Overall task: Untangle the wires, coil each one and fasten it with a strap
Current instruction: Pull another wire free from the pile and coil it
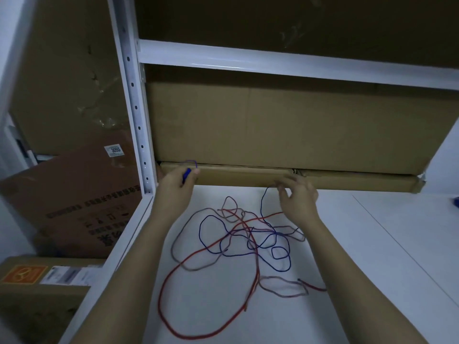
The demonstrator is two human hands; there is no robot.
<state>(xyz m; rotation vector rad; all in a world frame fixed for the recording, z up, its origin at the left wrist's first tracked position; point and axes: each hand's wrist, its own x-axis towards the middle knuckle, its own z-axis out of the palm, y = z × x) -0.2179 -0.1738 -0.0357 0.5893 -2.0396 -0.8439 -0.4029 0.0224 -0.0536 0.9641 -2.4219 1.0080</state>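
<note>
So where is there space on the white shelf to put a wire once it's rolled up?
The white shelf is bare right of the right hand, up to the long flat box at the back. A smaller bare patch lies near the front, right of the red wire loop. The middle is crowded with tangled red, blue and grey wires.

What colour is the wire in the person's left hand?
Blue; the left hand grips the blue wire, seen in the head view.

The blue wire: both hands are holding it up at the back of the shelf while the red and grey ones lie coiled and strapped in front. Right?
Not quite. In the head view, both hands, left hand and right hand, do hold the blue wire, but the red wire and grey wire lie loose and tangled, not coiled or strapped.
</note>
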